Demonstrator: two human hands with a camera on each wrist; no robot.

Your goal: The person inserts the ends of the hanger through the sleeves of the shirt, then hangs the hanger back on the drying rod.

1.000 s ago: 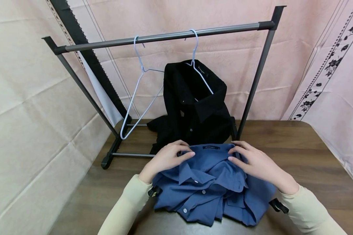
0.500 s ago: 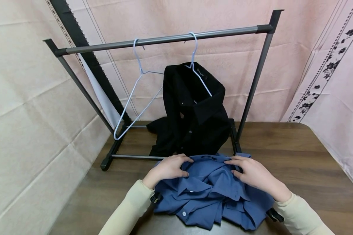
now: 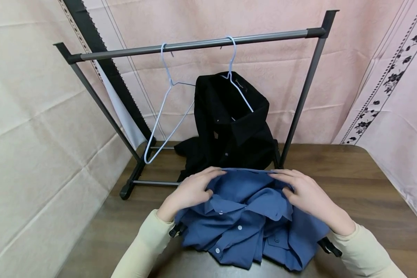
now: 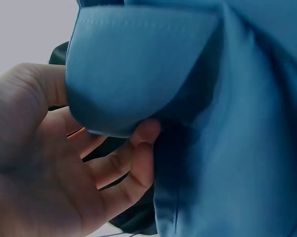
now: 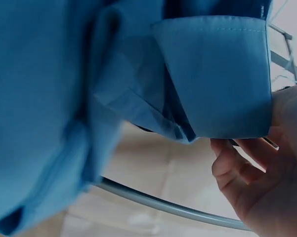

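Long cream sleeves (image 3: 146, 240) meet black wrist devices (image 3: 330, 247).

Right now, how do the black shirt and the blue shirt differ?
The black shirt has a hanger in its neck opening; none shows in the blue shirt. The black shirt sits farther back; the left hand and right hand hold the blue shirt, nearer. Both are collared.

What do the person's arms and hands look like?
The left sleeve and right sleeve are pale cream and long, ending near the wrists. A small black gadget shows at each wrist. The left hand and right hand wear no gloves.
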